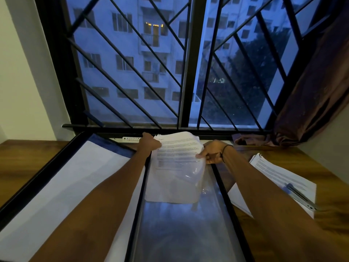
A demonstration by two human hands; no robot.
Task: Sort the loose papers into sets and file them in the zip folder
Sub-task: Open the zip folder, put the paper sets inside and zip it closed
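Note:
A black-edged zip folder (222,183) lies open on the wooden desk, its clear plastic pocket in the middle and a white sheet (75,178) on its left half. A set of printed papers (177,154) sits partly inside the clear pocket, its far end sticking out toward the window. My left hand (149,141) grips the set's far left corner. My right hand (212,153), with a dark cord at the wrist, pinches its right edge. Whether that hand also holds the pocket's film I cannot tell.
Another stack of printed papers (279,175) lies on the desk (324,167) to the right, with a pen (300,195) on top. A barred window (188,63) rises straight behind the folder. A dark curtain (311,95) hangs at the right.

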